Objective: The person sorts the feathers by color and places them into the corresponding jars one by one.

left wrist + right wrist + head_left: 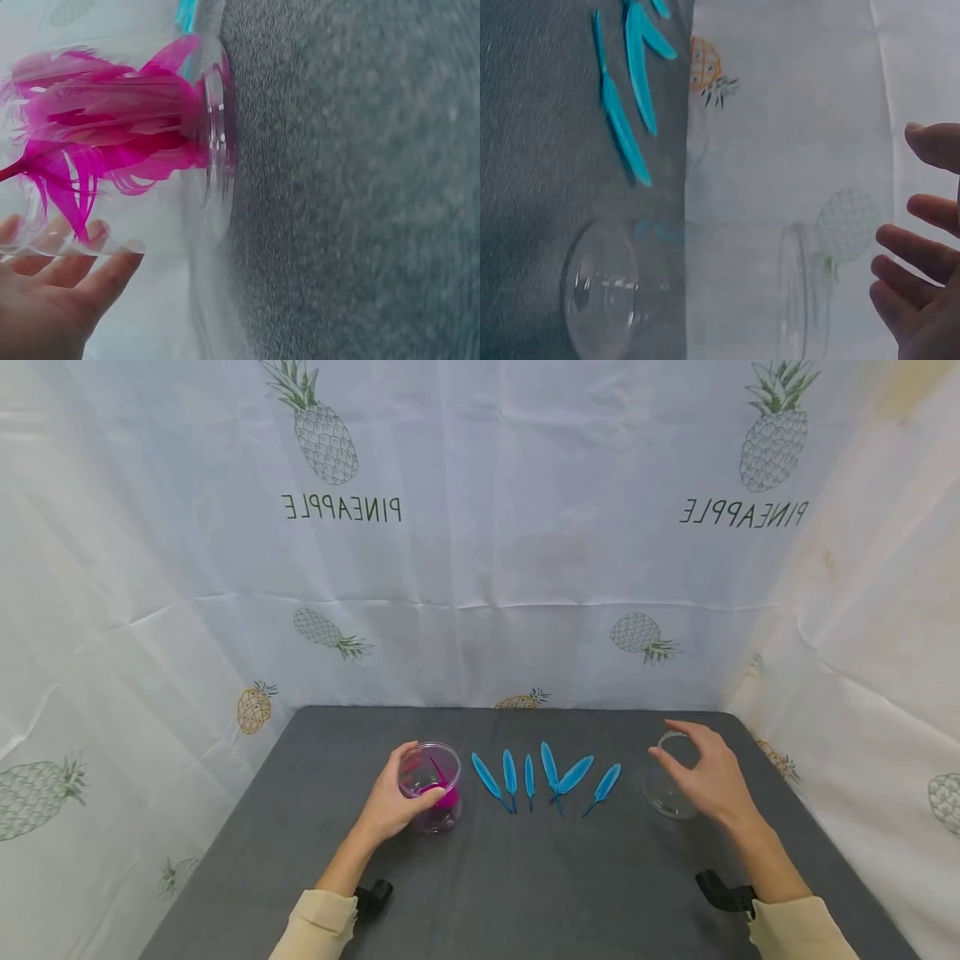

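My left hand (390,802) grips a clear plastic cup (437,821) by its side, with the thumb in front and the fingers behind. Bright pink feathers (112,120) fill much of this cup, which stands upright on the table in the left wrist view. On the right, my other hand (711,777) hovers by the top of a second clear cup (663,795), fingers and thumb spread. A gap separates those fingertips from the cup's rim in the right wrist view. No contents show in that cup.
Several blue feathers (550,767) lie in a loose row between the cups, two of them crossing. The dark grey table (525,893) ends at a white curtain (480,552) printed with pineapples, which also hangs along both sides.
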`<state>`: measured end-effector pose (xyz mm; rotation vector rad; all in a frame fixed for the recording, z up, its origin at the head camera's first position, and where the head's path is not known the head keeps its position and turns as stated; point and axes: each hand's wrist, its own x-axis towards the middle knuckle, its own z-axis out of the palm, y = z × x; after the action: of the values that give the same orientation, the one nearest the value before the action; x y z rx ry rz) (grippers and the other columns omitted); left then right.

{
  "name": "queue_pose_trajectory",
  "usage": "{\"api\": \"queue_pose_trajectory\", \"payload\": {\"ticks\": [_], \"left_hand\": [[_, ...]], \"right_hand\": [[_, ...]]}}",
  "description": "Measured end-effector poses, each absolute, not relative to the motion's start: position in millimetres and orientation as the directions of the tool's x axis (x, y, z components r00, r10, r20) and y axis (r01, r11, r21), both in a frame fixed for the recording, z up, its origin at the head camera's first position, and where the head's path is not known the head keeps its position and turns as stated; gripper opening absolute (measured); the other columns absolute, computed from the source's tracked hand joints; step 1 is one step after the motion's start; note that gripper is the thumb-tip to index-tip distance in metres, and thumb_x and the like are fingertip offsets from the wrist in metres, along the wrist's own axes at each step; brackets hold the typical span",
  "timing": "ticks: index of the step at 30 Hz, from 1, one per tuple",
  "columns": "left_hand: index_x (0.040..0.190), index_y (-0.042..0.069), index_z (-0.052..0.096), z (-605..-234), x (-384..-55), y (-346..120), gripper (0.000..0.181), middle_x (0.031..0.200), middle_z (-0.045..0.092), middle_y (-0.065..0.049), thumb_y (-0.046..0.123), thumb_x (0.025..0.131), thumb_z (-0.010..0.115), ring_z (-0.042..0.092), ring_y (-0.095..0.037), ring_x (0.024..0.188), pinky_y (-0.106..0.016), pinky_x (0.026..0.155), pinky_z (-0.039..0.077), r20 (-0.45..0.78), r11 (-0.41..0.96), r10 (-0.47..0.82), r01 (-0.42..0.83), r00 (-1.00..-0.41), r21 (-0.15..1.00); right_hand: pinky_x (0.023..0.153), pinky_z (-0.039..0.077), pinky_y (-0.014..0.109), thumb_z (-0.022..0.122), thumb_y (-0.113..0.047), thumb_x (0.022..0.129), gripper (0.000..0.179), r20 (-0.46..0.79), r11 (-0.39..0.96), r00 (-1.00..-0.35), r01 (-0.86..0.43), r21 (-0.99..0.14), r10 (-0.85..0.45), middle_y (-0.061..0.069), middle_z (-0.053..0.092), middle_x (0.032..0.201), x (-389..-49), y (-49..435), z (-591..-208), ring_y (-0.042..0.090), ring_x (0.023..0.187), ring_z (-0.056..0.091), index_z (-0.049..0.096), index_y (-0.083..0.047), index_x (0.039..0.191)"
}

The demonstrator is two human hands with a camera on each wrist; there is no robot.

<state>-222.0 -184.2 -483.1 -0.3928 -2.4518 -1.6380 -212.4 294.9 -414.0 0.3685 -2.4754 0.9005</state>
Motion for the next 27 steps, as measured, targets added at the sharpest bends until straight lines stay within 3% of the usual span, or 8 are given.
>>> {"api": "queue_pose_trajectory", "payload": {"ticks": [6,13,19,27], "left_hand": [[0.153,0.007,0.034,-484,-225,-188,0.088,0.148,0.049,-0.021,0.019,0.082,0.085,0.046,-0.04,0.138,-0.058,0.111,0.039,0.283,0.346,0.117,0.306,-0.952,0.887],[0.153,0.01,0.032,-481,-228,-196,0.089,0.149,0.048,-0.019,0.027,0.083,0.085,0.045,-0.037,0.139,-0.055,0.112,0.04,0.245,0.408,0.094,0.262,-0.965,0.875],[0.154,0.009,0.031,-480,-233,-206,0.091,0.149,0.048,-0.019,0.032,0.084,0.085,0.044,-0.037,0.14,-0.057,0.111,0.04,0.246,0.43,0.074,0.254,-0.966,0.866],[0.156,0.008,0.025,-475,-237,-218,0.091,0.152,0.043,-0.022,0.027,0.088,0.081,0.041,-0.038,0.142,-0.058,0.107,0.043,0.23,0.424,0.066,0.236,-0.971,0.874]], "right_hand": [[0.096,0.029,0.077,0.074,-0.032,0.094,0.071,0.455,0.781,-0.891,-0.294,-0.552,-0.014,0.036,0.041,0.146,-217,320,-418,0.06,0.132,0.033,0.046,0.005,0.146],[0.097,0.025,0.081,0.069,-0.046,0.094,0.096,0.278,0.783,-0.96,-0.154,-0.602,0.025,0.041,0.021,0.155,-224,339,-429,0.065,0.138,0.02,0.02,0.005,0.159],[0.098,0.024,0.081,0.065,-0.051,0.095,0.105,0.138,0.72,-0.99,-0.067,-0.691,0.039,0.041,0.005,0.159,-229,349,-439,0.065,0.14,0.015,0.001,0.0,0.162],[0.106,0.029,0.074,0.067,-0.043,0.097,0.107,0.051,0.626,-0.999,-0.052,-0.778,-0.02,0.039,0.004,0.161,-231,355,-450,0.061,0.143,0.017,-0.008,0.001,0.16]]}}
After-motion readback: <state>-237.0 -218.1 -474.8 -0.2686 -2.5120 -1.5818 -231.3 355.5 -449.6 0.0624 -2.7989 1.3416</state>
